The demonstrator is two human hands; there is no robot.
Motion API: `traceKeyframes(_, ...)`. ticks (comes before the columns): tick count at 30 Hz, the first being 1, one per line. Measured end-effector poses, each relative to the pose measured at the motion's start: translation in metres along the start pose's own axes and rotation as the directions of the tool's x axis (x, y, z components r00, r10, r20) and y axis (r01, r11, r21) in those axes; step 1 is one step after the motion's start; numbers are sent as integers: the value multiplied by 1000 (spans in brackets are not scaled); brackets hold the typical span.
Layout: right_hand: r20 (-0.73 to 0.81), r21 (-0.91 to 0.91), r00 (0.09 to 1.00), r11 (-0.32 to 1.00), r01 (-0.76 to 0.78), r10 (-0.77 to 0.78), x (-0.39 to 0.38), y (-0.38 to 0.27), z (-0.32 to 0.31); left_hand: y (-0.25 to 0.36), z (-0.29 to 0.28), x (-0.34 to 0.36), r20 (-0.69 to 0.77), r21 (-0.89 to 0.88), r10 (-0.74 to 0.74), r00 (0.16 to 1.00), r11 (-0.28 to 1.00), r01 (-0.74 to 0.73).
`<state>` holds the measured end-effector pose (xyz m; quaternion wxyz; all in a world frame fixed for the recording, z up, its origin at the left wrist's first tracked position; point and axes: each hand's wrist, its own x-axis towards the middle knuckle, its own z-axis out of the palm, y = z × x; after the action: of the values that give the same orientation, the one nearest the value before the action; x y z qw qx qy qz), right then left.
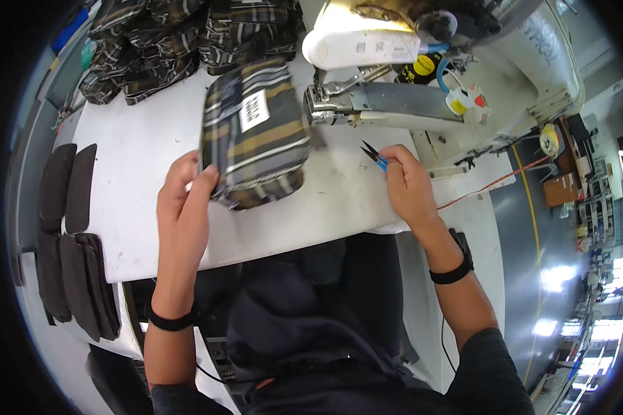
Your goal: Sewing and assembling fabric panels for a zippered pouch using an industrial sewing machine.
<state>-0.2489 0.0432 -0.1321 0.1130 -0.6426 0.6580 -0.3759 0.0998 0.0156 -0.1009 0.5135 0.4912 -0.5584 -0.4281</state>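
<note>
My left hand (187, 197) pinches the near left corner of a boxy plaid fabric pouch (273, 152) between thumb and fingers. The pouch is grey, black, tan and white, with a white label (255, 111) on its upper face. It appears tilted above the white table, its right edge close to the sewing machine's narrow arm (401, 102). Held in my right hand (410, 185) is a pair of thread snips (375, 157) with blue handles. Their pointed blades are apart and aim up and left, away from the pouch.
Stacks of similar plaid pouches (249, 34) stand at the far left of the white table (145, 159). Dark rounded fabric panels (83, 277) lie in piles along the left side. The sewing machine's head (363, 50) overhangs the far right. A red cord (495, 183) runs off rightward.
</note>
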Motion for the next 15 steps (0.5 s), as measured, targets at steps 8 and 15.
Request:
traceKeyframes(8,345,428,938,893,-138,-21,8,-75,35,-23,-71,-52,-96,233,32,995,972,-8)
traceKeyframes(15,447,525,886,838,-147,-124,25,-111,60,-19,-53,-56,-91,143,2,996,990,11)
